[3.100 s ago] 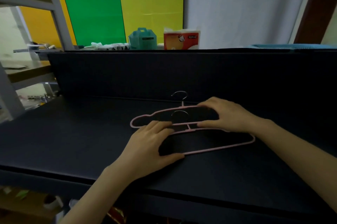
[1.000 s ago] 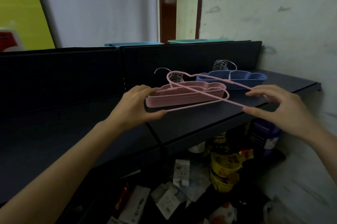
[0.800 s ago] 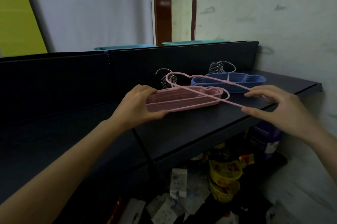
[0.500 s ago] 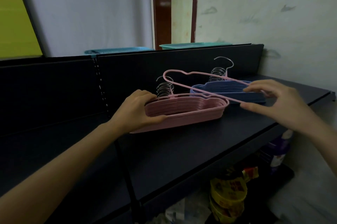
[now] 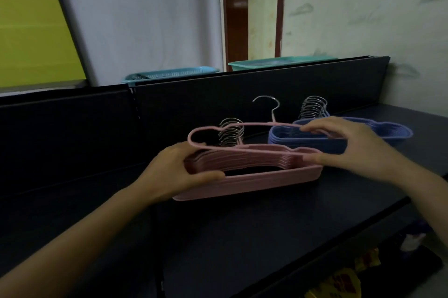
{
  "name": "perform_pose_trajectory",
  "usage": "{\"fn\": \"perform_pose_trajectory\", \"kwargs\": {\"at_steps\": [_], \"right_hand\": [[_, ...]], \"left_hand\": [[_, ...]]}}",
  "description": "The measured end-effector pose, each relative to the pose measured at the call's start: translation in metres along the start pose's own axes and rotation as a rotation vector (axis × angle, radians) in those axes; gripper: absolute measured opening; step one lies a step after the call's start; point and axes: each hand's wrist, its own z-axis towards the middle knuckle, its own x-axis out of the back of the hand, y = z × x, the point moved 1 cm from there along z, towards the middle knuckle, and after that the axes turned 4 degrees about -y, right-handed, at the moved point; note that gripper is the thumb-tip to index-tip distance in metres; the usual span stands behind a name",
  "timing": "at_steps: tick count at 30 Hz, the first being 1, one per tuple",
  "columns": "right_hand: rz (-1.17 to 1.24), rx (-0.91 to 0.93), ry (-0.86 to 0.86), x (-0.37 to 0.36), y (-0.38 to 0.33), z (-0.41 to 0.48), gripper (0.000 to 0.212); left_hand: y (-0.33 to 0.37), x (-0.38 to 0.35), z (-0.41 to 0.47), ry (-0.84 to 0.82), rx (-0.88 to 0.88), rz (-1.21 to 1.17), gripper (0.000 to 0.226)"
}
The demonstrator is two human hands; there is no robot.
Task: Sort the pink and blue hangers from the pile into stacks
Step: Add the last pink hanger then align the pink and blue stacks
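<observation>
A stack of pink hangers [image 5: 261, 176] lies on the dark shelf [image 5: 242, 229], its metal hooks toward the back panel. Behind it to the right sits a stack of blue hangers [image 5: 378, 137]. One loose pink hanger [image 5: 240, 126] hovers tilted just above the pink stack, hook up. My left hand [image 5: 179, 171] grips its left end at the stack's left edge, thumb on the front. My right hand [image 5: 351, 149] pinches its right end, in front of the blue stack.
A black back panel [image 5: 242, 94] rises behind the stacks. Two teal baskets [image 5: 169, 75] stand beyond its top edge. A pale wall [image 5: 363, 18] closes off the right side. Bottles and packets [image 5: 344, 278] lie below the shelf's front edge.
Both hands carried the loose pink hanger from the left part of the shelf over to the pink stack and lowered it. It now hangs closer above the stack, more level than before.
</observation>
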Motion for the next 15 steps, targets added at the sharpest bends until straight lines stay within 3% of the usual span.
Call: {"fn": "perform_pose_trajectory", "kwargs": {"at_steps": [3,7,12,15], "right_hand": [[0.013,0.036,-0.089,-0.013,-0.001,0.016,0.061],[-0.089,0.090,-0.147,-0.033,-0.001,0.032,0.069],[-0.098,0.120,-0.153,-0.046,0.003,0.039,0.067],[-0.099,0.118,-0.178,-0.045,0.004,0.040,0.070]], "left_hand": [[-0.011,0.016,-0.011,0.087,0.125,-0.113,0.056],[-0.016,0.030,-0.015,0.155,0.252,-0.087,0.025],[-0.011,0.027,-0.010,-0.008,0.340,0.128,0.030],[-0.010,0.025,-0.008,-0.004,0.373,0.180,0.026]]}}
